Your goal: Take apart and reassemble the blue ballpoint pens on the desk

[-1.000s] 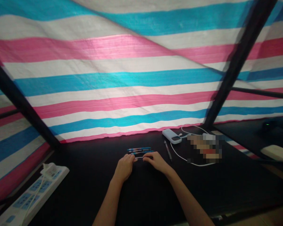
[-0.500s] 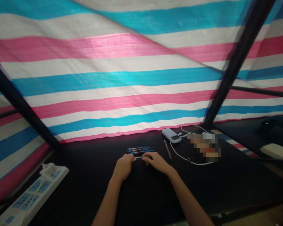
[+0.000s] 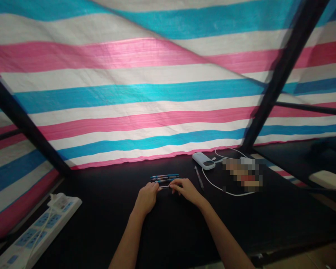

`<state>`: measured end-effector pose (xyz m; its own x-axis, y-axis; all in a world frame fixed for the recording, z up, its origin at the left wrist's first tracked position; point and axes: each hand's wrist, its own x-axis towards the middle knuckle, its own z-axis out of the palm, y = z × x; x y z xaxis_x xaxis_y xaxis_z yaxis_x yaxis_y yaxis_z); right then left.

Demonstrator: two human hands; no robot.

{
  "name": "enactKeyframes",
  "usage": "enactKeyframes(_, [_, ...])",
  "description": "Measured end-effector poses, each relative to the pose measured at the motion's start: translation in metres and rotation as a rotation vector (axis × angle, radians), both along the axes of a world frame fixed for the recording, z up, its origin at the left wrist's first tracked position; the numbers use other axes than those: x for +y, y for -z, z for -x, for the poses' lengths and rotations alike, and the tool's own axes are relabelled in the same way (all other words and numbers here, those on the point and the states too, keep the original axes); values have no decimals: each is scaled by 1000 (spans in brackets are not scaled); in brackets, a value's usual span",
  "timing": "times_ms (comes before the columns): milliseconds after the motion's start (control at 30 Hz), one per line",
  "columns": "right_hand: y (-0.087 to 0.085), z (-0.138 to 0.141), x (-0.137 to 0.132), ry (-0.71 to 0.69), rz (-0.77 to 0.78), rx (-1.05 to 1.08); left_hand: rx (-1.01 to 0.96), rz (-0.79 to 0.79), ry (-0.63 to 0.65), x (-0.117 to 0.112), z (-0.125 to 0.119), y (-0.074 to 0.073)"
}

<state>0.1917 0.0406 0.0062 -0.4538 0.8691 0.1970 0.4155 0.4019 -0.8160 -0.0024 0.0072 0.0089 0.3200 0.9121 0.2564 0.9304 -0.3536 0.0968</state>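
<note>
Between my two hands lies a slim pen (image 3: 164,186), level and running left to right just above the black table (image 3: 168,231). My left hand (image 3: 147,197) is closed around its left end. At the other end, the fingertips of my right hand (image 3: 186,190) pinch it between thumb and index finger. Just beyond the hands, several blue-and-dark pens (image 3: 165,176) lie side by side, parallel to the held one. A single grey pen (image 3: 198,178) rests apart, slanted, to the right of my right hand.
A white power bank (image 3: 204,161) with a white cable (image 3: 212,185) lies at the back right, near a pixelated patch. On the left is a white power strip (image 3: 50,220) with a plug in it. Black frame posts (image 3: 282,74) and a striped sheet (image 3: 145,89) bound the table.
My right hand has shifted slightly, its fingers moving a little up at the pen's right end. My left hand stays put, and the lying pens have not moved.
</note>
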Motion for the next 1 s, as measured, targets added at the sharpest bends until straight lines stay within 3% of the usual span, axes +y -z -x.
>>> enactKeyframes(133, [1,-1,1,64,-64,28,-17,0,11,1,0,2])
enactKeyframes(300, [2,0,2,31,48,31,-14,16,17,2,0,3])
enactKeyframes(467, [1,0,3,71,-35,75,-23,18,21,3,1,4])
enactKeyframes(633, [6,0,5,4,96,81,-10,19,31,2,1,4])
enactKeyframes(833, [5,-1,5,34,-41,85,-8,17,33,2,1,4])
enactKeyframes(1000, [6,0,5,-47,93,68,11,26,35,2,0,4])
